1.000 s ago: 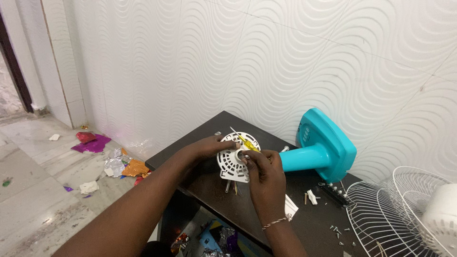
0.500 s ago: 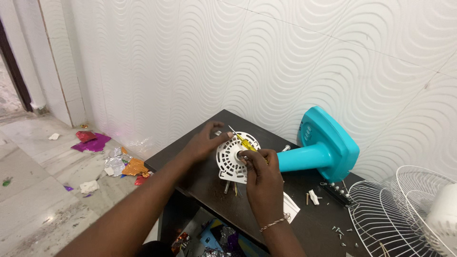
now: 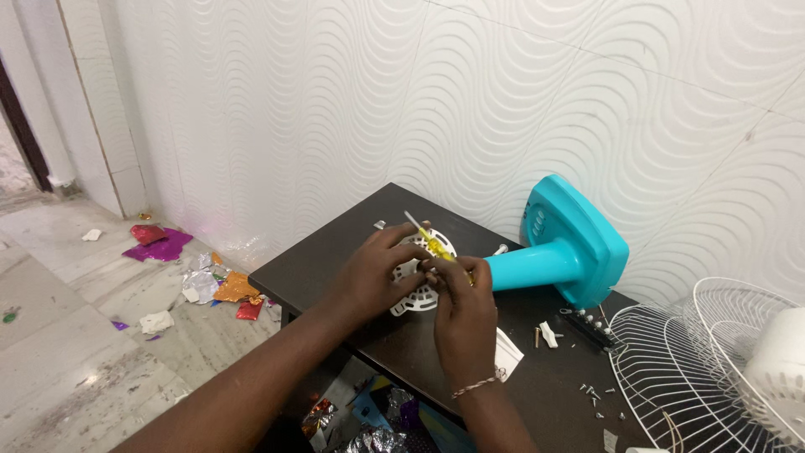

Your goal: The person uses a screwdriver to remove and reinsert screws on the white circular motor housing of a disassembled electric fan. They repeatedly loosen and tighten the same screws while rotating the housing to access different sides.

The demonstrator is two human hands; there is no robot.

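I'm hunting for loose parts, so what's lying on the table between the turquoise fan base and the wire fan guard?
In the head view, a black strip with small screws scattered below it on the dark table.

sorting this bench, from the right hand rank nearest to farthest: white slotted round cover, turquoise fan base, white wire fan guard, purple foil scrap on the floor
1. White slotted round cover: touching the right hand.
2. Turquoise fan base: just right.
3. White wire fan guard: far right.
4. Purple foil scrap: floor, far left.
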